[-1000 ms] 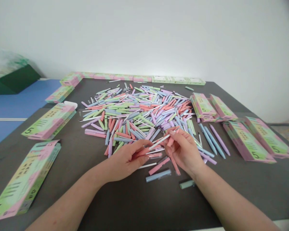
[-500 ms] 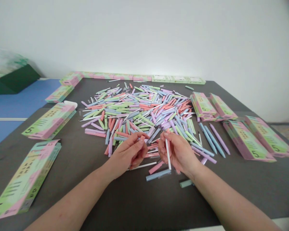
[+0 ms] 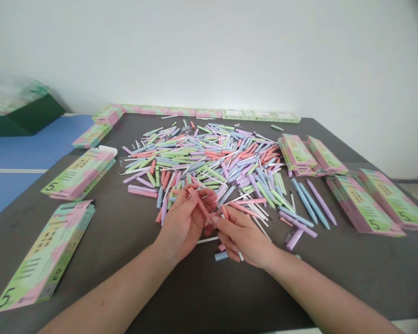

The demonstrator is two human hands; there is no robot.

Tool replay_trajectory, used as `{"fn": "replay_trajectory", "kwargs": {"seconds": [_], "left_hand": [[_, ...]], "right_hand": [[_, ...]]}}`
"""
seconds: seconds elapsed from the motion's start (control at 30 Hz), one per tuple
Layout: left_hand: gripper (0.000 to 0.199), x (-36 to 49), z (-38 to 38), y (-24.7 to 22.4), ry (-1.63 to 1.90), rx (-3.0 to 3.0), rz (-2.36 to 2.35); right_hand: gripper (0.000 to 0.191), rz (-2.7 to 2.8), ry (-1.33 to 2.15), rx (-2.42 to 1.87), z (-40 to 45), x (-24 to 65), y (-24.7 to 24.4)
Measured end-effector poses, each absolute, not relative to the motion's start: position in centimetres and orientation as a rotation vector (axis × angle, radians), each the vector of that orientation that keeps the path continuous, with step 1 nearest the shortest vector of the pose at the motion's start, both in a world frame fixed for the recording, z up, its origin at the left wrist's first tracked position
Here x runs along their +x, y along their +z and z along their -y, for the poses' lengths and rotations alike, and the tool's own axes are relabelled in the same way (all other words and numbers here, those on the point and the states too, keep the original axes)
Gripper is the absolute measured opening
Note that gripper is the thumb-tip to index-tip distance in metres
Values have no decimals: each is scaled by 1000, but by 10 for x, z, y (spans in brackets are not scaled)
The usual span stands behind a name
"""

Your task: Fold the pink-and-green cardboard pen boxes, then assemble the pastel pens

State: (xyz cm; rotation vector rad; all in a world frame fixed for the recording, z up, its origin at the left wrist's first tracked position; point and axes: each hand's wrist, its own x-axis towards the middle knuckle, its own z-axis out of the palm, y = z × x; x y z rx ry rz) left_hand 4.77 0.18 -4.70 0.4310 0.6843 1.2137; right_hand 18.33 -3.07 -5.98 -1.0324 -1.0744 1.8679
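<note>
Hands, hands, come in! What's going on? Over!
Left hand, right hand both on slim pink plastic pen. Loose pastel plastic pen heap just beyond.

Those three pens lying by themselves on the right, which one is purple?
The purple pen is the one farthest right of the three; the two blue pens lie just to its left.
</note>
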Motion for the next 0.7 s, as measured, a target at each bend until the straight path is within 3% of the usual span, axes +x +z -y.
{"fn": "replay_trajectory", "kwargs": {"seconds": [0.3, 0.47, 0.7], "left_hand": [[13, 48, -4, -52, 1152, 461, -713], [19, 49, -1, -54, 887, 396, -752], [38, 54, 4, -55, 602, 333, -705]], "right_hand": [[29, 1137, 1490, -1218, 32, 188, -46], [11, 1166, 1210, -1177, 29, 199, -41], [18, 1107, 1300, -1096, 28, 204, -45]]}}
